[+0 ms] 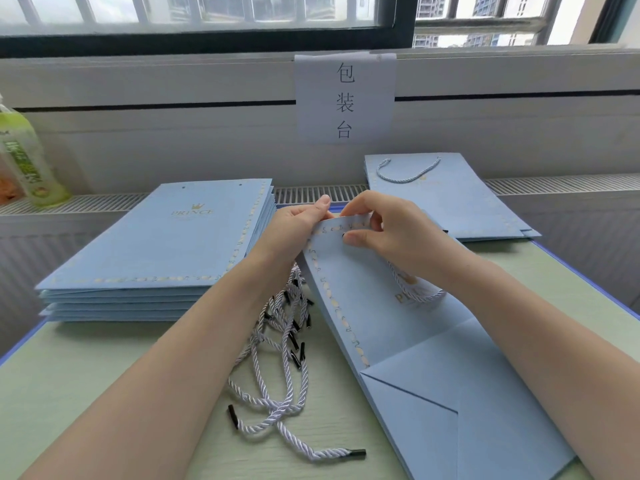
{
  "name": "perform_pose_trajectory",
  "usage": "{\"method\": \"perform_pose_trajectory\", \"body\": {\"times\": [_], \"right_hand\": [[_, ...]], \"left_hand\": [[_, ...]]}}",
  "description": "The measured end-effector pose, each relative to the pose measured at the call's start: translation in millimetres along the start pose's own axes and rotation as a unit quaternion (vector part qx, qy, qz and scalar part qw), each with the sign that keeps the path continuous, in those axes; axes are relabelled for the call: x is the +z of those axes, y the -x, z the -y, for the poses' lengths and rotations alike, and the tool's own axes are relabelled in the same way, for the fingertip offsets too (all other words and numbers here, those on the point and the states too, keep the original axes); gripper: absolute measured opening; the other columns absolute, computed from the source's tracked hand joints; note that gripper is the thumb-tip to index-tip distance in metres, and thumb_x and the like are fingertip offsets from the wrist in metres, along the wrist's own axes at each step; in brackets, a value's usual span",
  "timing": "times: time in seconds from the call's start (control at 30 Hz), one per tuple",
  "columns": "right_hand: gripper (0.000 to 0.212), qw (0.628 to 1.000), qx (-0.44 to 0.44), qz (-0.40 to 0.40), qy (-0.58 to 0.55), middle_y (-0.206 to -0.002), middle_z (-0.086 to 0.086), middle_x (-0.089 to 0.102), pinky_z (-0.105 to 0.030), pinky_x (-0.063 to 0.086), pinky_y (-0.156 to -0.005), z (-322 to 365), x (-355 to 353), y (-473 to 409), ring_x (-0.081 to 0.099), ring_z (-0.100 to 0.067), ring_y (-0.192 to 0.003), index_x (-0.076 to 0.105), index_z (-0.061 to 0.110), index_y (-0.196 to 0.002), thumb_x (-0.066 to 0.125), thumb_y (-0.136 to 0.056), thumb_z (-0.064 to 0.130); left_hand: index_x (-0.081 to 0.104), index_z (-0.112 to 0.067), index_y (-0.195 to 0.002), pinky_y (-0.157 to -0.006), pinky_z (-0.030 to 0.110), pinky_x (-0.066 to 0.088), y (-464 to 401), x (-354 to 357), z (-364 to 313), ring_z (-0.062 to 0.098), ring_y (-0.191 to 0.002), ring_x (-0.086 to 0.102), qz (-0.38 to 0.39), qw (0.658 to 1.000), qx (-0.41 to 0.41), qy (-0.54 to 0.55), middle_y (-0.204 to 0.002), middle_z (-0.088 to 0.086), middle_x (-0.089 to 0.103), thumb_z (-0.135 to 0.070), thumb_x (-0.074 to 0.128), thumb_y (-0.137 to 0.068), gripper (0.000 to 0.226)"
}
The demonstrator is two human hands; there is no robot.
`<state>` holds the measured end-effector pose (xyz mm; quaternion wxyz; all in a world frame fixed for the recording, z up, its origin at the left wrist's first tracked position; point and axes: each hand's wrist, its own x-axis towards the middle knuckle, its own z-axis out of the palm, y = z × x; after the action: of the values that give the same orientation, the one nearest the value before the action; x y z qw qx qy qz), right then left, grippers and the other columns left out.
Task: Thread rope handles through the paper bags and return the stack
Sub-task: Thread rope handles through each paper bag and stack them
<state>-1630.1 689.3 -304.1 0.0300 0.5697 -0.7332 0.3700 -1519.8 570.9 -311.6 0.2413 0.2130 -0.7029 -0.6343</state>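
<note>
A flat light-blue paper bag with gold trim lies in front of me, its top edge lifted. My left hand grips that top edge at the left corner. My right hand pinches the same edge beside a hole, where a dark rope tip shows under the thumb. A white rope handle loops across the bag's face below my right wrist. A pile of loose white ropes with black tips lies on the table between my forearms.
A stack of several unthreaded blue bags sits at the left. A bag with a rope handle lies at the back right. A green drink bottle stands far left on the sill. A paper sign hangs on the wall.
</note>
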Motion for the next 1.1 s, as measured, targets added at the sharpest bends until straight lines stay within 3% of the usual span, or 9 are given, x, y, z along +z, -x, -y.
{"method": "perform_pose_trajectory", "body": {"times": [0.1,0.27,0.43,0.53,0.6,0.8,0.87,0.97,1.1], "right_hand": [[0.026,1.000,-0.003,-0.007,-0.011,-0.068,0.017,0.043,-0.006,0.035,-0.061,-1.2,-2.2,0.4,0.043,0.006,-0.059,0.063,0.013,-0.106,0.071,-0.082,0.018],[0.028,1.000,-0.019,-0.013,-0.003,-0.068,0.021,0.043,-0.006,0.035,-0.063,-1.3,-4.7,-0.6,0.043,-0.001,-0.061,0.064,0.012,-0.107,0.072,-0.081,0.020],[0.027,1.000,-0.025,0.002,0.002,-0.070,0.021,0.041,-0.005,0.033,-0.062,-4.7,0.0,-1.6,0.046,0.008,-0.062,0.064,0.009,-0.106,0.072,-0.081,0.018],[0.025,0.999,-0.025,0.021,-0.001,-0.077,0.018,0.043,-0.006,0.033,-0.064,-6.8,5.4,-1.9,0.044,0.010,-0.067,0.063,0.008,-0.105,0.070,-0.082,0.017],[0.021,0.999,-0.024,0.023,-0.010,-0.075,0.017,0.044,-0.007,0.034,-0.063,-7.1,5.9,-2.3,0.044,0.013,-0.066,0.063,0.009,-0.100,0.070,-0.082,0.017],[0.017,0.999,-0.014,0.020,-0.044,-0.062,0.017,0.040,-0.008,0.035,-0.058,-6.3,0.9,-1.5,0.046,0.013,-0.057,0.063,0.010,-0.096,0.071,-0.082,0.015],[0.020,0.999,-0.012,0.009,-0.043,-0.069,0.016,0.047,-0.007,0.036,-0.060,-7.2,0.5,-2.9,0.046,0.007,-0.058,0.064,0.012,-0.099,0.072,-0.081,0.017],[0.022,0.999,-0.021,-0.001,-0.040,-0.097,0.000,0.056,-0.007,0.038,-0.066,-11.5,-2.1,-5.4,0.051,-0.004,-0.066,0.059,0.023,-0.095,0.073,-0.079,0.018],[0.020,0.999,-0.044,-0.001,0.029,-0.091,0.009,0.040,-0.004,0.036,-0.067,-12.6,-8.7,-2.9,0.048,-0.006,-0.067,0.052,0.020,-0.091,0.070,-0.082,0.024]], "left_hand": [[0.063,-0.011,-0.076,-0.059,0.025,0.045,-0.1,-2.4,-3.7,0.017,-0.057,0.058,0.006,1.000,-0.013,0.024,-0.066,0.004,0.064,-0.037,0.048,-0.096,0.036],[0.066,-0.009,-0.075,-0.054,0.020,0.051,0.4,-4.2,-4.4,0.016,-0.055,0.062,0.011,0.999,-0.002,0.042,-0.066,0.005,0.068,-0.027,0.054,-0.094,0.029],[0.064,-0.011,-0.082,-0.062,0.025,0.049,0.3,3.8,2.1,0.016,-0.064,0.058,0.002,0.998,0.046,-0.051,-0.078,0.007,0.063,-0.029,0.050,-0.098,0.028],[0.063,0.003,-0.098,-0.070,0.031,0.047,-0.8,3.8,4.0,0.020,-0.074,0.058,0.022,0.991,0.069,-0.112,-0.084,0.014,0.061,-0.031,0.045,-0.099,0.038],[0.066,0.000,-0.101,-0.070,0.029,0.050,0.8,2.9,2.5,0.020,-0.074,0.061,0.033,0.990,0.067,-0.123,-0.085,0.013,0.066,-0.031,0.044,-0.100,0.038],[0.071,-0.003,-0.094,-0.075,0.035,0.053,1.2,2.1,2.3,0.024,-0.075,0.065,0.031,0.995,0.042,-0.085,-0.088,0.016,0.071,-0.037,0.046,-0.098,0.042],[0.071,-0.002,-0.091,-0.075,0.037,0.052,0.4,2.0,2.5,0.024,-0.073,0.064,0.016,0.996,0.043,-0.075,-0.087,0.017,0.070,-0.036,0.048,-0.097,0.041],[0.069,0.001,-0.086,-0.072,0.038,0.051,0.1,3.1,1.9,0.024,-0.069,0.061,-0.007,0.996,0.061,-0.060,-0.081,0.017,0.068,-0.033,0.050,-0.097,0.040],[0.049,0.013,-0.072,-0.059,0.034,0.036,2.1,7.1,2.6,0.023,-0.060,0.043,-0.039,0.985,0.138,-0.099,-0.066,0.015,0.047,-0.029,0.048,-0.099,0.049]]}}
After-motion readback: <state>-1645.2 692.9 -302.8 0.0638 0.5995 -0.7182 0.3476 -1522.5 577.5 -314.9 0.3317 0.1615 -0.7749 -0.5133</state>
